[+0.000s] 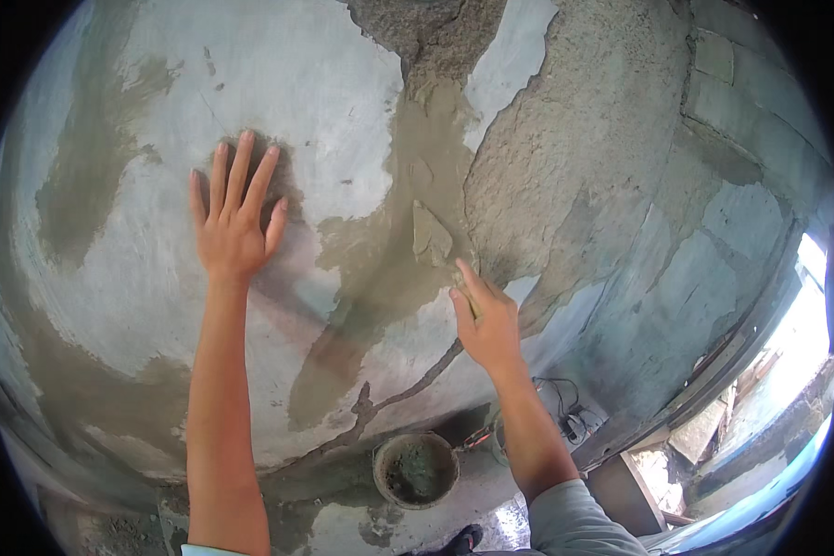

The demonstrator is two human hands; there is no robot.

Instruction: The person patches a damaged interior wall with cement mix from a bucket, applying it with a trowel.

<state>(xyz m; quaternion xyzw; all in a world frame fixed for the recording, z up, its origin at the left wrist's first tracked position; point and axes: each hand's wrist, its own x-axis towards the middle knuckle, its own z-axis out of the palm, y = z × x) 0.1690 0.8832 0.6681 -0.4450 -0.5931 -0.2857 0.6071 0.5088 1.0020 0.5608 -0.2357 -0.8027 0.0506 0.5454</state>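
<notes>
- Patchy plastered wall (pixel 334 93)
- Left hand (pixel 234 243) flat on it, spread wide, 9 o'clock
- Right hand (pixel 488 326) gripping trowel (pixel 430 233) pointing 11 o'clock
- 1 bucket (pixel 415 503), 6 o'clock

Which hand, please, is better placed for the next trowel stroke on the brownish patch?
Probably the right hand: it grips the trowel, which is over the brownish patch. The left hand is spread open against the wall, without a tool.

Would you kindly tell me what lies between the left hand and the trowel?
In the head view, pale wall lies beside the left hand, then brownish plaster runs up to the trowel.
</notes>
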